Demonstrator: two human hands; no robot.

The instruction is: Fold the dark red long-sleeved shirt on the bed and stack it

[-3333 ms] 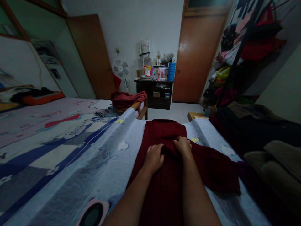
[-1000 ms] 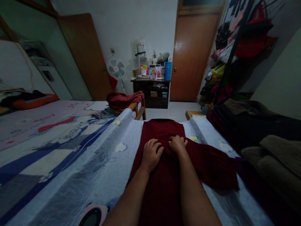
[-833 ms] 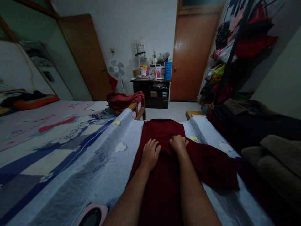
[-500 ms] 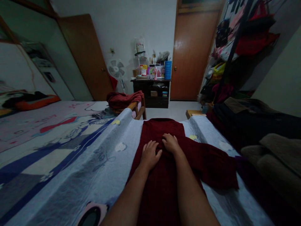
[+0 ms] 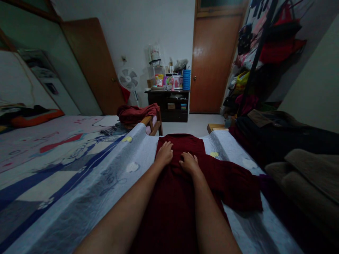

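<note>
A dark red garment (image 5: pixel 172 197) lies spread on the light blue bedding (image 5: pixel 124 183), its collar end farthest from me and one sleeve stretched out to the right. My left hand (image 5: pixel 164 153) rests on the upper left part of the cloth, fingers apart and pointing away. Just right of it and slightly nearer, my right hand (image 5: pixel 189 162) lies on the garment where the sleeve meets the body, its fingers slightly bent and spread. Neither hand grips the cloth. My forearms cover part of the garment.
A patterned bedspread (image 5: pixel 66 155) extends on the left. Reddish folded cloth (image 5: pixel 137 114) hangs over a wooden rail. Dark and brown clothes (image 5: pixel 312 169) are piled at the right. Beyond the bed stand a fan (image 5: pixel 129 79) and a dark cabinet (image 5: pixel 164 114).
My left hand has moved forward on the garment, away from me. My right hand stays near its former place. The view has shifted slightly, and the round-faced object at the bottom left is out of sight.
</note>
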